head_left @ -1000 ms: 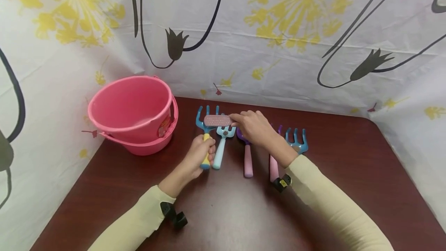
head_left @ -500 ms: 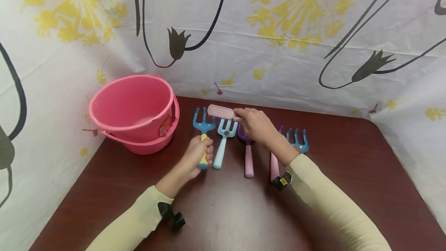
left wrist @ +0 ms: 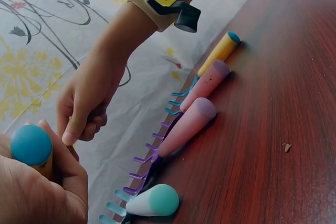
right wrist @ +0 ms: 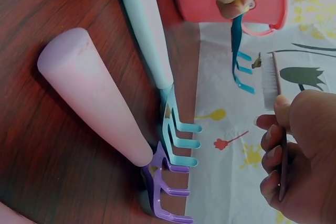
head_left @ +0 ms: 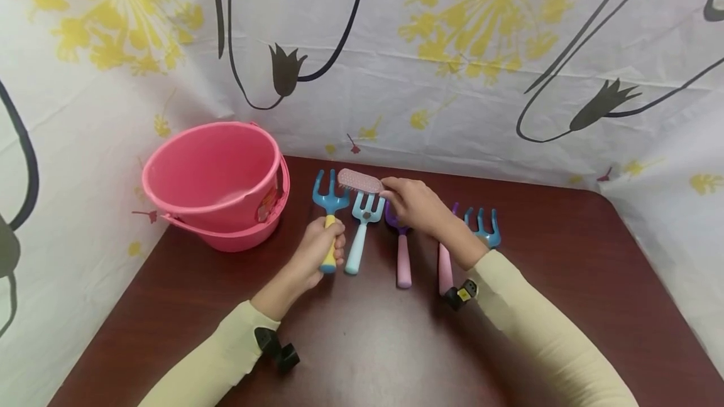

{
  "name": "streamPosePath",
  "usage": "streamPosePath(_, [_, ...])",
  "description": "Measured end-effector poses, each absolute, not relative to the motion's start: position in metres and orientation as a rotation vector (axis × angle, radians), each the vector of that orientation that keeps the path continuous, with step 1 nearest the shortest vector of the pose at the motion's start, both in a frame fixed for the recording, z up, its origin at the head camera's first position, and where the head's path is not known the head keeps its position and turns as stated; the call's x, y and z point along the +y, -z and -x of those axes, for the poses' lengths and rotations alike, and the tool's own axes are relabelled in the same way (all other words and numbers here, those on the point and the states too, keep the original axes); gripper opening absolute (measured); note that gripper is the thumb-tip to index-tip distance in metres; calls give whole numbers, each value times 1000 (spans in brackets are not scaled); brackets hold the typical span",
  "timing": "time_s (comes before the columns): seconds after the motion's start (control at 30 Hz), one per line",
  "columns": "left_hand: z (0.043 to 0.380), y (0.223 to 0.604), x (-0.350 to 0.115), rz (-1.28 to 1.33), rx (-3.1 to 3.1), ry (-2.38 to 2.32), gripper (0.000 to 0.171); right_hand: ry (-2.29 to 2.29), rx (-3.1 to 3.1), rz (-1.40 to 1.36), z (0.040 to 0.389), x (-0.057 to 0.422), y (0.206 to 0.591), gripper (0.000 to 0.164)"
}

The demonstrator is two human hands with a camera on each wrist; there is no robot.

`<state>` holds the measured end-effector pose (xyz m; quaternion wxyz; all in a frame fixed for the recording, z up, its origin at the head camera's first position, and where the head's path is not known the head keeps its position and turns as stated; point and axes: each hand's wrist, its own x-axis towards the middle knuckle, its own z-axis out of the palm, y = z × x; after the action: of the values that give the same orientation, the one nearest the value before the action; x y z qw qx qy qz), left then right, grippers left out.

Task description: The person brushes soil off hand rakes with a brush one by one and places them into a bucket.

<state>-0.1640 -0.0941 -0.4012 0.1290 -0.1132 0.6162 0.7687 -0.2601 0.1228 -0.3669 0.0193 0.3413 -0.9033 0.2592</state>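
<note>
My left hand grips the yellow handle of a blue-headed garden hand fork, tines pointing away and lifted over the table. In the left wrist view the handle's blue end cap shows inside the curled fingers. My right hand holds a pink brush by its handle, bristles downward. The brush head sits just right of the fork's tines. Between bristles and tines, the right wrist view shows a small brown bit. Beneath the brush lies a light-blue hand fork.
On the dark wooden table, a purple fork with a pink handle, another pink-handled tool and a blue fork lie to the right. Pink stacked buckets stand left. A patterned sheet hangs behind.
The brush has moved from over the fork's tines to their upper right, away from me. The left hand and its fork have shifted slightly left. Little differs in the last half second.
</note>
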Motion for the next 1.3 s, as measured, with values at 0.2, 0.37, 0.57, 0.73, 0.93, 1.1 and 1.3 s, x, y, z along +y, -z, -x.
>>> streamPosePath(0.2, [165, 401, -98, 344, 1783, -2230, 27, -898, -2763, -1111, 256, 132, 361, 24])
streamPosePath(0.37, [165, 400, -101, 340, 1772, -2236, 28, -940, -2764, -1089, 254, 139, 360, 31])
streamPosePath(0.57, [165, 399, -103, 287, 1874, -2190, 29, -959, -2777, -1085, 254, 145, 362, 34])
streamPosePath(0.73, [166, 400, -103, 266, 1961, -2138, 30, -978, -2782, -1071, 252, 149, 361, 34])
streamPosePath(0.93, [169, 402, -106, 216, 2130, -2046, 33, -1015, -2783, -1065, 250, 152, 355, 33])
streamPosePath(1.1, [172, 402, -110, 168, 2369, -1869, 27, -1041, -2791, -1050, 246, 154, 348, 36])
streamPosePath(1.3, [173, 402, -114, 115, 2664, -1526, 27, -1059, -2795, -1035, 246, 153, 344, 37])
